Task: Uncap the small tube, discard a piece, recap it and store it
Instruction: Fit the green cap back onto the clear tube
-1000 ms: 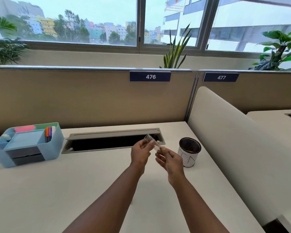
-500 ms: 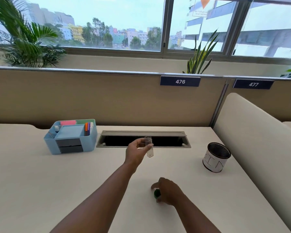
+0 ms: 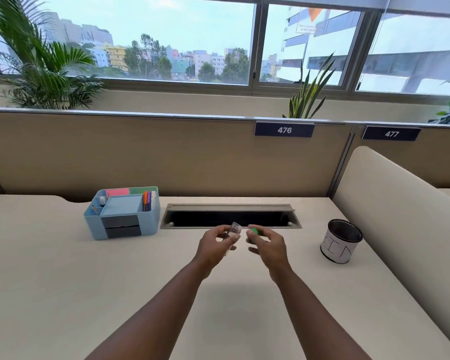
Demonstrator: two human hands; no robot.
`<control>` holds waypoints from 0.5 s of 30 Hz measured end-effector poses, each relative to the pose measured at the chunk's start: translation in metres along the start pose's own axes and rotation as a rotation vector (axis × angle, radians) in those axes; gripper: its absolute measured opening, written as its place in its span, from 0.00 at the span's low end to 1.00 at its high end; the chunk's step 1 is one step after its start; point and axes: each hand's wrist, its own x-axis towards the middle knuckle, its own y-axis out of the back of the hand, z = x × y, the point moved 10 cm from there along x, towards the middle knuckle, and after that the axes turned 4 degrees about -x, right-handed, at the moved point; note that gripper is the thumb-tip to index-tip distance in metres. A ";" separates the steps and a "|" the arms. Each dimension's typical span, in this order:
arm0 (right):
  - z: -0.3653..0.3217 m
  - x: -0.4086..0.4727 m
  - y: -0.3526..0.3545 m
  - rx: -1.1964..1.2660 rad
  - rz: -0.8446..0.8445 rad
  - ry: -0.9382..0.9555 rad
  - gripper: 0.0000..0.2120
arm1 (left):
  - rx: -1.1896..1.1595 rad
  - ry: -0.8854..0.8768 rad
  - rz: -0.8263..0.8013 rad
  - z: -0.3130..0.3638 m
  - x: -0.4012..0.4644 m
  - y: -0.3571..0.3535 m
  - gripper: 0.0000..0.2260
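Note:
My left hand (image 3: pixel 213 245) grips a small clear tube (image 3: pixel 235 228), uncapped, its open mouth tilted up and to the right. My right hand (image 3: pixel 266 242) pinches the tube's green cap (image 3: pixel 254 231) between thumb and fingers, a short gap to the right of the tube's mouth. Both hands hover above the white desk (image 3: pixel 63 281), just in front of the cable slot. Whether anything is inside the tube I cannot make out.
A black mesh bin (image 3: pixel 341 241) with a white paper label stands at the right. A light blue desk organiser (image 3: pixel 122 214) with sticky notes and pens sits at the left back. The open cable slot (image 3: pixel 230 216) lies behind my hands. A padded divider (image 3: pixel 400 216) borders the right.
My right hand has lifted the green cap off the desk and carried it up beside the tube's mouth. My left hand has kept the tube, which is now tilted.

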 end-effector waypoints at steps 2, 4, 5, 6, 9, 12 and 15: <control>-0.015 -0.003 -0.004 0.267 0.005 -0.033 0.04 | -0.016 0.017 -0.037 -0.001 -0.003 -0.002 0.11; -0.029 -0.007 -0.007 0.370 -0.009 -0.024 0.03 | -0.040 0.018 -0.074 -0.001 -0.007 -0.007 0.09; -0.035 -0.009 -0.010 0.375 -0.016 -0.011 0.03 | -0.051 0.013 -0.091 0.001 -0.009 -0.008 0.07; -0.039 -0.012 -0.012 0.365 -0.018 0.004 0.03 | -0.065 0.009 -0.102 0.002 -0.011 -0.009 0.05; -0.045 -0.018 -0.016 0.348 -0.010 0.041 0.03 | -0.095 -0.002 -0.119 0.006 -0.016 -0.011 0.04; -0.046 -0.023 -0.018 0.280 -0.018 0.068 0.02 | -0.095 -0.012 -0.121 0.009 -0.019 -0.009 0.05; -0.051 -0.026 -0.022 0.161 -0.056 0.106 0.02 | -0.056 -0.022 -0.115 0.013 -0.021 -0.004 0.08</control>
